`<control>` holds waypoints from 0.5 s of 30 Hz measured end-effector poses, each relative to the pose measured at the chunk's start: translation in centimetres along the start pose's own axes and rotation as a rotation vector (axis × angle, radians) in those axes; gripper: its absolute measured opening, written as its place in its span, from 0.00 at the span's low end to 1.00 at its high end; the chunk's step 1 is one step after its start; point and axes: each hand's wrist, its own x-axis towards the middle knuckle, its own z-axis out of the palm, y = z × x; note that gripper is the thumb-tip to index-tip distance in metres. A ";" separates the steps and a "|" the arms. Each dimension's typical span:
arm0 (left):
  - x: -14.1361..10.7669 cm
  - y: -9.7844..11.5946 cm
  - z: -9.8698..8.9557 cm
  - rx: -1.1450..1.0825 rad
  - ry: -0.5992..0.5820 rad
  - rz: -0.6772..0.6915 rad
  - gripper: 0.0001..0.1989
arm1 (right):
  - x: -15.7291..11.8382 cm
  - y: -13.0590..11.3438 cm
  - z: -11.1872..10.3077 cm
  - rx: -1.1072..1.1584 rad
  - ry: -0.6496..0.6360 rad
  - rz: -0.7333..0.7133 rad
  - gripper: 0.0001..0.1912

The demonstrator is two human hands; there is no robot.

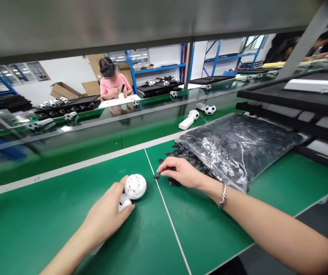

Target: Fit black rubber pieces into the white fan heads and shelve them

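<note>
A white part with an openwork ball head (135, 186) is held by its handle in my left hand (109, 214), low over the green table. My left fingers wrap round the handle just below the ball. Right of it, my right hand (181, 172) pinches a small black piece (156, 177) between thumb and fingertips, close to the white line on the table. Beside and behind my right hand lies a spread of loose black pieces (194, 160), coming from the mouth of a clear plastic bag (241, 141) full of them.
Football-headed white items (193, 114) lie on the green conveyor (100, 141) beyond the table edge. Black trays (295, 95) are stacked at the right. A metal beam (152, 23) crosses overhead. Across the line a person (115, 82) in pink works at a white board.
</note>
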 end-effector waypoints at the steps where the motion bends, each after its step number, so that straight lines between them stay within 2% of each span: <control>1: -0.7 0.8 0.3 0.011 -0.018 -0.005 0.33 | -0.1 -0.3 0.3 0.039 -0.013 -0.010 0.05; 3: -1.4 1.8 0.5 0.022 -0.050 0.007 0.32 | -0.4 -1.0 0.8 0.104 -0.015 -0.026 0.05; 6: -1.4 1.9 0.7 -0.006 -0.049 0.053 0.33 | -0.7 -2.5 1.7 0.109 -0.022 -0.097 0.06; 11: -1.0 1.1 1.0 -0.051 -0.007 0.065 0.32 | -1.3 -4.2 3.2 -0.220 -0.190 -0.383 0.05; 13: -1.0 1.1 1.1 -0.065 0.001 0.068 0.31 | -1.5 -4.1 3.7 -0.319 -0.185 -0.497 0.03; 15: -1.1 1.2 1.1 -0.082 0.007 0.070 0.31 | -1.7 -3.6 4.2 -0.342 -0.126 -0.572 0.02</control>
